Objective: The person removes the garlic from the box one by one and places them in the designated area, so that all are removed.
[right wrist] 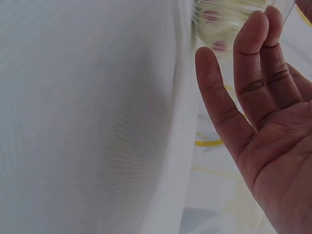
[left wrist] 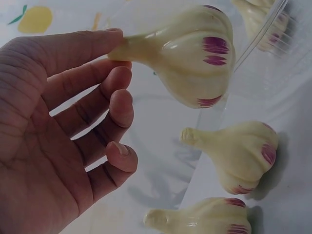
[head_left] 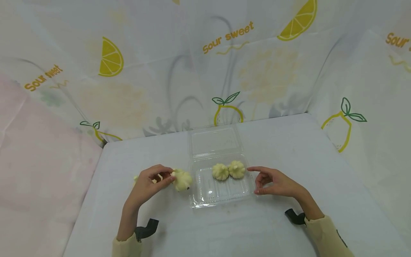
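Note:
My left hand (head_left: pixel 151 184) pinches a pale garlic bulb (head_left: pixel 183 180) by its stem, with the other fingers loosely bent. Purple streaks mark its rounded end in the left wrist view. The bulb is held beside the left edge of a clear plastic clamshell box (head_left: pixel 200 205). Inside the box sit two bulbs, a left garlic (head_left: pixel 220 172) and a right garlic (head_left: pixel 237 170), side by side. At the box's right side is my right hand (head_left: pixel 274 182), its index finger extended and its thumb near the rim; whether they touch the box is unclear.
Two more bulbs, a nearer garlic (left wrist: pixel 239 156) and a partly cut-off garlic (left wrist: pixel 209 217), lie on the white table (head_left: pixel 273 232), mostly hidden behind the left hand in the head view. The box's lid (head_left: pixel 215 141) lies back, toward the lemon-print cloth (head_left: pixel 179 71).

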A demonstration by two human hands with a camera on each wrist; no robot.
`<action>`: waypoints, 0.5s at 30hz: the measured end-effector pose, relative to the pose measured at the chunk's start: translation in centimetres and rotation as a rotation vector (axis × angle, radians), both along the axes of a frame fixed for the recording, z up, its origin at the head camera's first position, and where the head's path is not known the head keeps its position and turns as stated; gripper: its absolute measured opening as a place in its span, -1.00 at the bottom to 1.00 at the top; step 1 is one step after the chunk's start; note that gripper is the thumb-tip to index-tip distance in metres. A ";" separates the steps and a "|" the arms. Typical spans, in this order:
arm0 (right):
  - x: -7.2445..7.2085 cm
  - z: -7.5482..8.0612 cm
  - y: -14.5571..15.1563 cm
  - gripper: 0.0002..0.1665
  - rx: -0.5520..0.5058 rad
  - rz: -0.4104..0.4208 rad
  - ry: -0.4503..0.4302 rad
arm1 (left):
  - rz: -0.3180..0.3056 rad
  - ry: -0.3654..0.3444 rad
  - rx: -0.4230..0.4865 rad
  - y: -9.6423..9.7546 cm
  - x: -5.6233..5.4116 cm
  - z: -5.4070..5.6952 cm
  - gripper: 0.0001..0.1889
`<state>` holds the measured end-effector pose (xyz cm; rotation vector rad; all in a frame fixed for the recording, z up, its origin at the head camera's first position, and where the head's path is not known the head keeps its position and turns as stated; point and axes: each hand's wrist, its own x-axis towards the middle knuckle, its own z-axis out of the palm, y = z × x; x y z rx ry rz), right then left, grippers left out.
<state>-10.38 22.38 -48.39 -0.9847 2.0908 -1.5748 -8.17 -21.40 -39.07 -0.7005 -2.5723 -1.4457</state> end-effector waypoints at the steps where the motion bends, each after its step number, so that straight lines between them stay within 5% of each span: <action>1: 0.0 0.0 0.0 -0.17 0.001 0.001 0.000 | 0.000 -0.004 -0.003 -0.1 0.0 0.0 -0.81; 15: -0.2 0.1 -0.1 -0.16 -0.010 0.019 0.014 | 0.027 -0.040 -0.063 -1.2 0.5 -0.6 -0.82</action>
